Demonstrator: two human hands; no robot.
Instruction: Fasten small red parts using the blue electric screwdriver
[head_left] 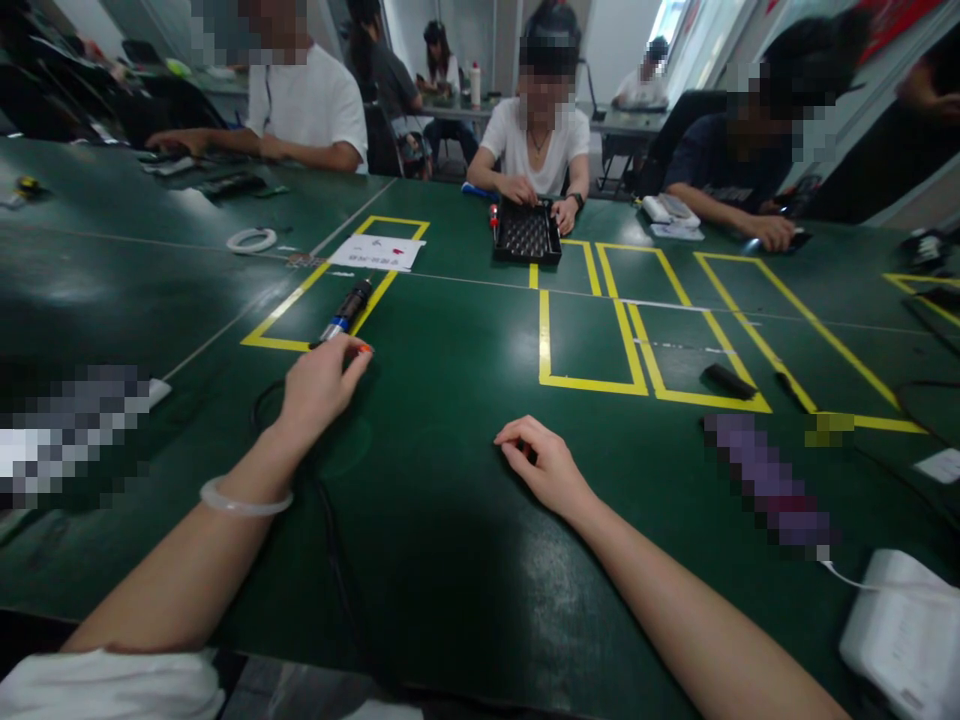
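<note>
My left hand point(319, 385), with a pale bracelet point(247, 500) on the wrist, is over the green table with its fingers curled together. A small orange-red bit point(365, 349) shows at its fingertips; what it belongs to is hidden. Just beyond the fingers lies a black and blue electric screwdriver point(349, 308), its tip pointing away from me. The hand hides its near end, so I cannot tell whether they touch. A black cord point(330, 520) runs below the left forearm. My right hand point(546, 462) is low over the table, fingers loosely closed, nothing visible in them.
Yellow tape outlines point(592, 380) mark the green table point(442, 450). A paper sheet point(379, 252) and tape roll point(251, 240) lie ahead left. Across, a person's hands touch a black tray point(527, 232). A blurred phone-like object point(769, 480) and white box point(904, 630) are at right.
</note>
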